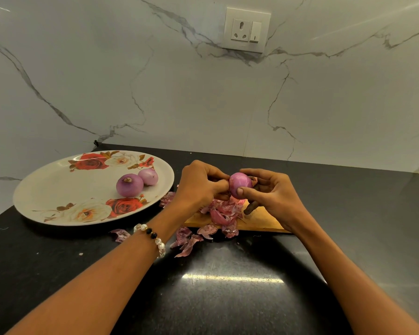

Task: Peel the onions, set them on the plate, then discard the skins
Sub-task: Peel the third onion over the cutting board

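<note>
right hand (269, 192) gripping onion (240, 184) plus a knife handle (252, 206), left hand (200, 187) pinching skin beside it; slick bulb risking slipping onto skins (221, 213) below.

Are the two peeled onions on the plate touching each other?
Touching. In the head view the nearer onion overlaps the farther onion with no strip of the plate showing between them, so they sit pressed side to side.

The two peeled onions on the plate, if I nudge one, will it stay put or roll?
The peeled onions are round and glossy, so a nudge would probably roll one, and it may feel slippery. The plate looks shallow, and its low rim might not stop it. They touch each other, so pushing one likely shifts both.
</note>
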Tool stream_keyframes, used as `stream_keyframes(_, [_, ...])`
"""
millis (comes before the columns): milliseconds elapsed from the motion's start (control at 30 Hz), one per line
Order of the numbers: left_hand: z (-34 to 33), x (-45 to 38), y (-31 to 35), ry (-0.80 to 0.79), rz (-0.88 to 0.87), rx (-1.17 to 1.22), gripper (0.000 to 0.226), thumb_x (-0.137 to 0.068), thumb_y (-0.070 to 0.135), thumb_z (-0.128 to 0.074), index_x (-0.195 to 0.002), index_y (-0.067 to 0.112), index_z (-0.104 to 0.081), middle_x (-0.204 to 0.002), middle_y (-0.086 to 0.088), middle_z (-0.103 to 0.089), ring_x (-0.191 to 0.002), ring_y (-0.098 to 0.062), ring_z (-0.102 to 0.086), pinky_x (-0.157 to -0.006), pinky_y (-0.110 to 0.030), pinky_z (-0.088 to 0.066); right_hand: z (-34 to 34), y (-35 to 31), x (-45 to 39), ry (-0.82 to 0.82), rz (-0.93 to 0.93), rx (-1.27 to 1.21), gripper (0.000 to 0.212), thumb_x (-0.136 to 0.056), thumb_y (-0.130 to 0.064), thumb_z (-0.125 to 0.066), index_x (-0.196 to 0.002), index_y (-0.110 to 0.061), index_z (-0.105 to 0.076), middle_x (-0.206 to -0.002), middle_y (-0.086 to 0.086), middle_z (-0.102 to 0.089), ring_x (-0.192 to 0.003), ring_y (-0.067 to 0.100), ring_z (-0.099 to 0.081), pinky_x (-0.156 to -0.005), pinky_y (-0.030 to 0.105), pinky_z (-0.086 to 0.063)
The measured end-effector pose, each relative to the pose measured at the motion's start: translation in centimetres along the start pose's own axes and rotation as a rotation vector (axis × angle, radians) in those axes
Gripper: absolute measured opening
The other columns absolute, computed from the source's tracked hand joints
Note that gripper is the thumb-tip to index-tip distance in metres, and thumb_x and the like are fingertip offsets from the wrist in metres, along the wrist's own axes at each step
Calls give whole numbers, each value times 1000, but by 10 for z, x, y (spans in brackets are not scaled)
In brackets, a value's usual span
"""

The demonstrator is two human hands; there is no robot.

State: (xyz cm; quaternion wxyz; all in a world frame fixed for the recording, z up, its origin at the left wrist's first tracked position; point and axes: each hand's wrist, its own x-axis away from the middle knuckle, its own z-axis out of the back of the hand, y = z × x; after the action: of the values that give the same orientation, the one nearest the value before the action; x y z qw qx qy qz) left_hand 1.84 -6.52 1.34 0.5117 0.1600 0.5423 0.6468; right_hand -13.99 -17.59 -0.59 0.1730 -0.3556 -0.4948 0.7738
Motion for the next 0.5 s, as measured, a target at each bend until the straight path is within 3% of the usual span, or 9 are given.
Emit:
stream_keyframes(233, [-1, 1, 1, 55, -30, 32, 23, -84, 10, -72, -106, 9, -71, -90, -8, -73, -65, -11, -71, -57, -19, -56, 1, 1, -1, 29, 3, 5, 62, -69, -17, -80, -126, -2, -61, -109, 15, -69, -76, 30, -73, -57, 37, -61])
stream_keyframes(333, [0, 1, 3, 73, -113, -103, 20, -83, 16, -74, -102, 11, -74, -88, 0, -72, -65, -4, -67, -58, -11, -53, 1, 0, -1, 36, 9, 38, 63, -68, -20, -81, -125, -2, -61, -109, 15, -69, -70, 29, -73, -56, 36, -61])
stream_keyframes(500, [-1, 2, 1, 79, -46, -77, 13, -81, 11, -74, -94, 9, -76, -84, -5, -73, -65, -8, -69, -59, -17, -56, -2, 0, 1, 46, 72, 155, 60, -67, -23, -82, -123, -11, -63, -108, 10, -68, -67, 25, -73, -61, 36, -62])
